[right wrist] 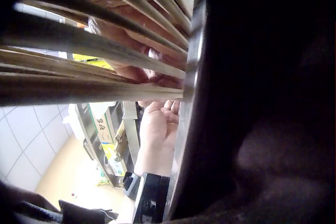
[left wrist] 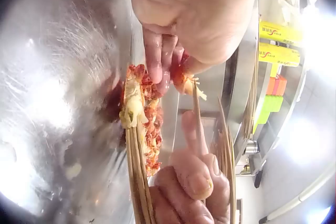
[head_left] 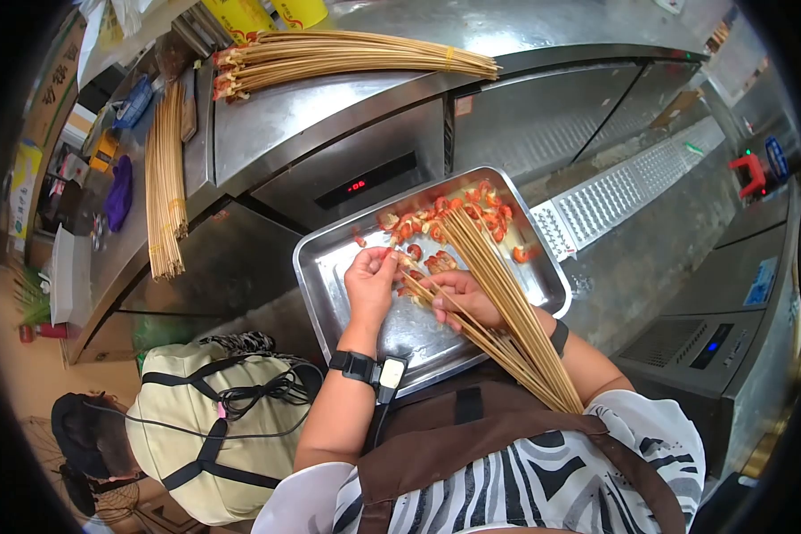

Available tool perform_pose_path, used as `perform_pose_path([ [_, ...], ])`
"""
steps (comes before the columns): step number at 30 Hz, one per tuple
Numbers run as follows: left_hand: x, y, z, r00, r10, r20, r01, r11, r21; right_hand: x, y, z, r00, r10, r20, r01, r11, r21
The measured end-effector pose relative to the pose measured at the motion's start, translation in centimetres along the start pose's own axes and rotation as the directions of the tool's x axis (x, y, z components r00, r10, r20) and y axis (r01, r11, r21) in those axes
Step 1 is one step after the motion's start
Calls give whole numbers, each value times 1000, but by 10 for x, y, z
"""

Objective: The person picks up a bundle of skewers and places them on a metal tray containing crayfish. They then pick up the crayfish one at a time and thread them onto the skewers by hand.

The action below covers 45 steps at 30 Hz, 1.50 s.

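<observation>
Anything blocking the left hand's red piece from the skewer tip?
Nothing visible: the left hand pinches the red piece at the tip of the skewer, and the right hand grips lower down. Whether it's pierced is unclear.

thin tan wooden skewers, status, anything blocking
Right hand holding thin tan wooden skewers. Left hand pinching red-white food piece at one tip. Nothing visibly blocking.
</observation>
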<state>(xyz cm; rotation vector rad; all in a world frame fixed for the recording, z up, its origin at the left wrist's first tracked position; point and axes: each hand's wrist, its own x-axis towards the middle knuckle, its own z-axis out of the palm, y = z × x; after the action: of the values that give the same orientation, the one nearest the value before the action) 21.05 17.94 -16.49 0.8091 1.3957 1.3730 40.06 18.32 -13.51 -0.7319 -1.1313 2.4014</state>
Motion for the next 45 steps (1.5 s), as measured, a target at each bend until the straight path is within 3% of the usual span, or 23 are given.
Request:
perform_pose_path([
  [8,0,3,-8,997,78,0,-78,997,-22,-6,-7,5,999,-9,-52,12,998,63],
  [10,0,1,-10,988,149,36,-153,980,126,-7,-8,6,995,-1,-103,10,996,89],
  [14,-6,10,-4,987,150,50,-158,966,206,-7,-10,8,995,1,-95,1,1000,20],
  [19,-4,9,-3,991,121,55,-123,992,21,-4,-9,7,996,-20,-91,22,1000,20],
  [22,-3,8,-4,992,120,34,-120,993,4,-4,-6,5,995,-40,-93,48,995,83],
  [27,-2,7,-5,993,116,29,-116,993,5,-3,-4,4,992,-60,-109,75,988,136],
  [29,-2,7,-5,992,127,26,-127,992,6,-2,-6,4,995,-42,-90,43,999,5],
  [35,-3,7,-3,991,126,34,-127,992,15,-3,-5,3,995,-30,-93,34,999,34],
  [41,-2,-2,0,962,269,51,-272,959,76,0,1,0,998,-48,-51,50,998,49],
  [45,-5,4,4,987,159,18,-156,980,-123,1,1,-1,998,-46,-51,48,998,44],
])
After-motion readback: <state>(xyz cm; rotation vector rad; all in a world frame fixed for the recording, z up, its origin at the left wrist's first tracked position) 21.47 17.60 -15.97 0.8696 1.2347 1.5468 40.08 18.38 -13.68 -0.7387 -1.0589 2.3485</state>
